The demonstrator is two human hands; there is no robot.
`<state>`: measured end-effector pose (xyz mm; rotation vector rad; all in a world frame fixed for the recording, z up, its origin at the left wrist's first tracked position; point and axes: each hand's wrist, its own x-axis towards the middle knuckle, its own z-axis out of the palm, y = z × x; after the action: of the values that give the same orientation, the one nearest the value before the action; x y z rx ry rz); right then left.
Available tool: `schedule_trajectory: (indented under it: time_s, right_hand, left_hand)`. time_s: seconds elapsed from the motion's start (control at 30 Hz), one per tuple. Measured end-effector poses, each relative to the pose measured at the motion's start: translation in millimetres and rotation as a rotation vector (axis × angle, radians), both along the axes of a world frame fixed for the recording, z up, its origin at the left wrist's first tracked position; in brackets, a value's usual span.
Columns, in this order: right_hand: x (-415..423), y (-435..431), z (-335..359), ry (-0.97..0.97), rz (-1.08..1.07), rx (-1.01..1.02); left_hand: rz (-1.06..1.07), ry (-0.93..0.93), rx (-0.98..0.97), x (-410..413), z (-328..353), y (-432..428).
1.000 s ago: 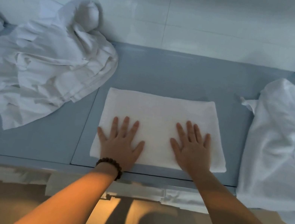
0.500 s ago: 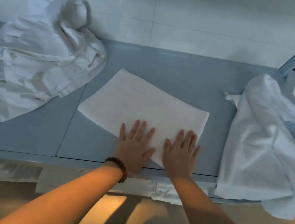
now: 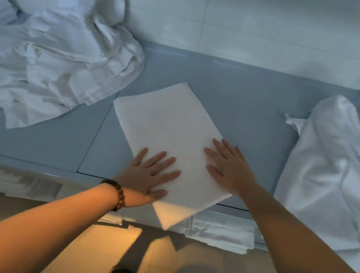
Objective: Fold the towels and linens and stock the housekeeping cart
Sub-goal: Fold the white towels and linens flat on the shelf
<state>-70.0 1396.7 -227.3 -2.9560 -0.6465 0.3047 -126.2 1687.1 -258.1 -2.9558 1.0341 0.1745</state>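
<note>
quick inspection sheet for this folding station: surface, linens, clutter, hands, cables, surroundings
surface: grey tabletop, flat, with a panel seam running front to back left of centre
job's things: folded towel lies skewed, its near corner overhanging the front edge; crumpled linen pile at left; crumpled towel at right, unfolded
clutter: nothing seen
hands: left hand and right hand both flat, fingers straight, pressing on the folded towel; bead bracelet on the left wrist
cables: nothing seen
surroundings: white tiled wall behind; folded white linens on a lower level under the front edge
</note>
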Motion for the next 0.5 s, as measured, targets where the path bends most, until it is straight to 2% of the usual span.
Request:
schedule_trajectory:
  time_s: [0.13,0.2,0.33,0.4,0.5]
  right_hand:
    - [-23.9,2.8,0.7,0.003,0.108,-0.067]
    - [-41.5,-0.4,1.2,-0.031,0.184,-0.035]
    - [-54.9,-18.0,5.4,0.01,0.267,0.091]
    - [-54.7,-25.0,6.6,-0.01,0.305,0.061]
    - [-58.4,-30.6,7.1,-0.028,0.355,-0.048]
  left_hand:
    - [-0.142,0.02,0.052,-5.2,10.6,45.4]
    - [-0.16,0.009,0.109,-13.6,13.6,58.7]
    - [-0.103,-0.071,0.108,-25.1,14.6,60.8]
    - [-0.08,-0.098,0.05,-28.3,16.9,56.8]
    - [-0.038,0.009,0.066,-34.6,21.1,59.1]
